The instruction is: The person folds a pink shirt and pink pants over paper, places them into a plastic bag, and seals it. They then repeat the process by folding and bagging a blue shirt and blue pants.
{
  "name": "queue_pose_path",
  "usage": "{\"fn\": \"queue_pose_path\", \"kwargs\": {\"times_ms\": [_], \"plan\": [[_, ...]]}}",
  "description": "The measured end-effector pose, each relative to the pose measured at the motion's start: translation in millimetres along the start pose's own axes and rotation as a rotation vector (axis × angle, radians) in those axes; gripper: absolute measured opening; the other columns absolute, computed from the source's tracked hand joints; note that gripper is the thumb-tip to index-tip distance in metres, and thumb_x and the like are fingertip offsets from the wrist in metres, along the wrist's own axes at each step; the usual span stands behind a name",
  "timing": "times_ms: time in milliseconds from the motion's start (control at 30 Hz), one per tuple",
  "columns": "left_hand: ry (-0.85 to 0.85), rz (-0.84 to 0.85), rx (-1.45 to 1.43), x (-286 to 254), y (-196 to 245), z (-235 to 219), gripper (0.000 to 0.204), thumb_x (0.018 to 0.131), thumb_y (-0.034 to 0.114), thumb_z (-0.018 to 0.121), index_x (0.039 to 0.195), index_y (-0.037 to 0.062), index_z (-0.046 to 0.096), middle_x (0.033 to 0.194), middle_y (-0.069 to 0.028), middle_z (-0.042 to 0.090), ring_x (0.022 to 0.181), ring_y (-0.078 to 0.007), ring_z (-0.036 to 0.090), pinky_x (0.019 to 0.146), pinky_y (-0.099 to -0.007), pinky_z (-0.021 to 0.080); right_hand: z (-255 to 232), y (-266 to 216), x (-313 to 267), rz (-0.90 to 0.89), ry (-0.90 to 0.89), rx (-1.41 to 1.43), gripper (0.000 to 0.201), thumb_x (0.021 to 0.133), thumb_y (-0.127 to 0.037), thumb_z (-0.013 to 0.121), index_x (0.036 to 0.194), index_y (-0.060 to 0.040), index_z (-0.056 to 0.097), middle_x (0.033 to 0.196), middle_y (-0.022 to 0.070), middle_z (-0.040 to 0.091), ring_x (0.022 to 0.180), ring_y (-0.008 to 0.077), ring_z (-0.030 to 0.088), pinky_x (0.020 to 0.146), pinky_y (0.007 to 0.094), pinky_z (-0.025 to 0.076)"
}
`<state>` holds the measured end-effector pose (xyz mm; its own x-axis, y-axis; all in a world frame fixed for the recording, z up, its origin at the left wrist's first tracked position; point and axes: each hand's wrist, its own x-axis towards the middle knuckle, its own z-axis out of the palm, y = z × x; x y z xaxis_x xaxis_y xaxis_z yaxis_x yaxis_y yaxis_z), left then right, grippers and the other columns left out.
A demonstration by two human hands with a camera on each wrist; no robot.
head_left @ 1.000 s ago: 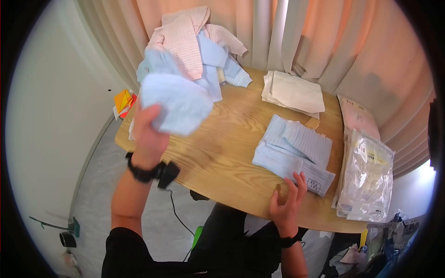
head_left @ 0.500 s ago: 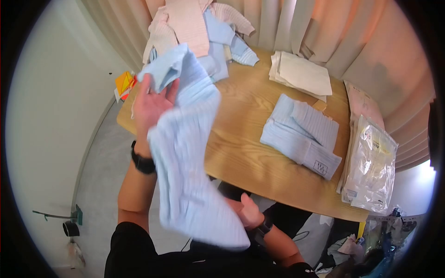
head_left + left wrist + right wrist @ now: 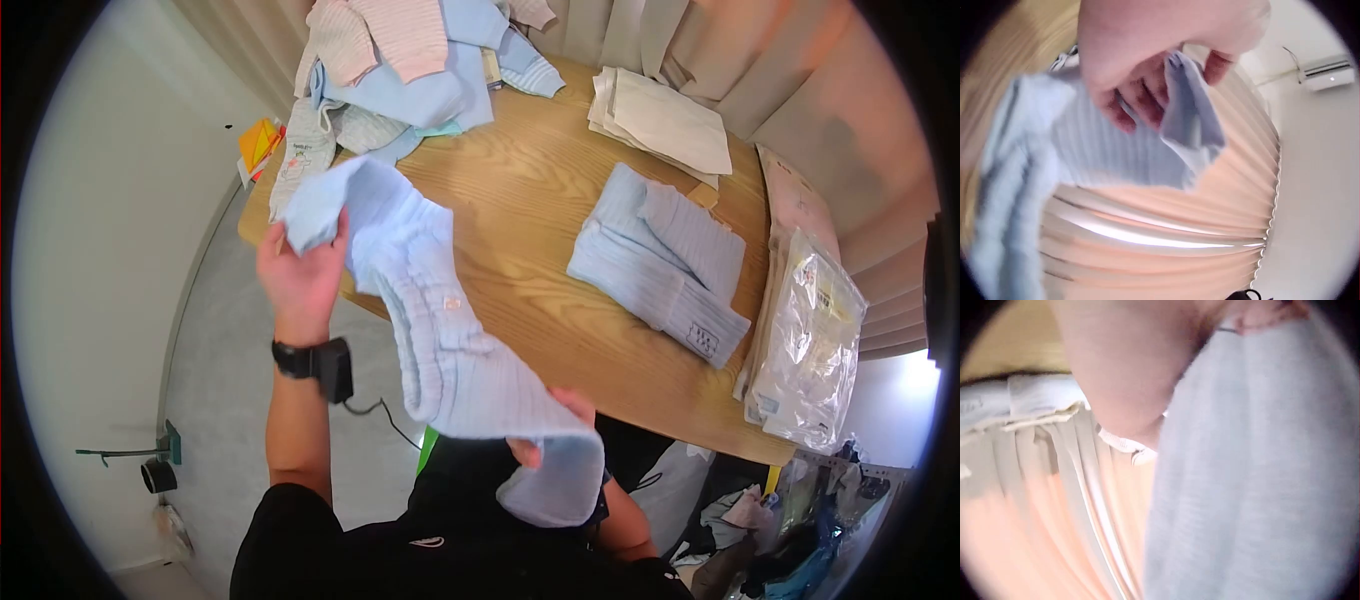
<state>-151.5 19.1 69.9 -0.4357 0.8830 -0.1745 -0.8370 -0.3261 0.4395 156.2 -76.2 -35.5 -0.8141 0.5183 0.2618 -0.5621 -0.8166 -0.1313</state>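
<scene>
A light blue ribbed knit garment (image 3: 430, 285) hangs stretched between my two hands, slanting down over the table's front edge. It bears a small pinkish label. My left hand (image 3: 303, 280) grips its upper end; in the left wrist view the thumb and fingers hold the cuff-like edge (image 3: 1194, 122). Lower down, my right hand (image 3: 572, 402) holds the other end, partly hidden by the fabric that folds over it. In the right wrist view the grey-blue cloth (image 3: 1254, 462) fills the right half beside that hand.
A folded light blue knit garment (image 3: 655, 255) lies on the wooden table (image 3: 520, 200). Behind it is a stack of off-white sheets (image 3: 665, 120). Clear plastic packages (image 3: 808, 340) lie at the right edge, and a heap of pink and blue knitwear (image 3: 410, 60) at the back left.
My left hand has brought the blue garment from over the table toward me, and it has unfolded. My right hand has left the folded garment's side and now holds the lower end.
</scene>
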Motion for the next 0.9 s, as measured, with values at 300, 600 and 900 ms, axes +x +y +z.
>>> {"fn": "queue_pose_path", "kwargs": {"times_ms": [300,600,900], "plan": [[-0.483,-0.282,-1.002,-46.0,72.1,-94.1,0.030,0.092,0.011,0.053,0.121,0.0029,0.051,0.109,-0.0082,0.057,0.100,-0.0208,0.055,0.081,-0.0361,0.048,73.5,-15.9,-4.2,0.356,0.093,-0.288,0.074,0.087,-0.018,0.062,0.147,0.0040,0.024,0.146,0.0172,0.039,0.132,0.0244,0.042,0.110,0.0356,0.031],[0.001,0.168,1.052,-52.5,38.3,-143.8,0.044,0.100,0.036,0.042,0.127,0.0019,0.048,0.130,-0.0097,0.054,0.122,-0.0250,0.051,0.105,-0.0440,0.041,34.2,0.8,37.1,0.044,0.331,0.295,0.068,0.098,-0.041,0.044,0.148,-0.0010,0.022,0.150,0.0206,0.030,0.134,0.0315,0.040,0.111,0.0432,0.032],[0.199,-0.488,0.019,-102.0,8.6,-127.5,0.030,0.096,0.032,0.047,0.101,0.0033,0.055,0.120,-0.0162,0.056,0.120,-0.0303,0.052,0.101,-0.0444,0.044,70.6,7.8,43.6,0.011,0.650,0.025,0.059,0.101,-0.039,0.042,0.146,-0.0049,0.029,0.145,0.0199,0.039,0.131,0.0307,0.043,0.109,0.0450,0.035]]}}
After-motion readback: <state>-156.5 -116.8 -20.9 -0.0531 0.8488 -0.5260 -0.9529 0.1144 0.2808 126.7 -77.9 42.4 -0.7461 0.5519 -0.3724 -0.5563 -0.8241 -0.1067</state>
